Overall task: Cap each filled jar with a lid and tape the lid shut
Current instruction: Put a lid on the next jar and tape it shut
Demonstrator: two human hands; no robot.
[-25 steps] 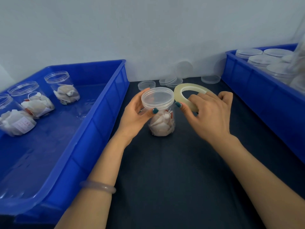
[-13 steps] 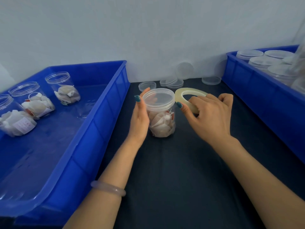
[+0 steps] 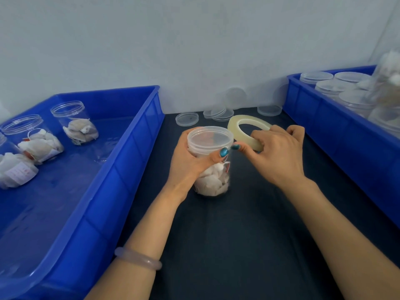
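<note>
A clear jar (image 3: pixel 213 182) filled with white tea bags stands on the dark table (image 3: pixel 249 245), capped with a clear lid (image 3: pixel 209 138). My left hand (image 3: pixel 190 161) grips the jar just below the lid, thumb across its front. My right hand (image 3: pixel 279 156) holds a pale roll of tape (image 3: pixel 244 126) right beside the lid, its thumb tip close to my left thumb at the lid's rim.
A blue bin (image 3: pixel 121 169) on the left holds three uncapped filled jars (image 3: pixel 75 122). Another blue bin (image 3: pixel 337 131) on the right holds capped jars (image 3: pixel 331 86). Several loose lids (image 3: pixel 187 119) lie along the back wall.
My left hand has come round the jar from its left side, so the thumb now lies across the front. The right hand with the tape has stayed beside the lid.
</note>
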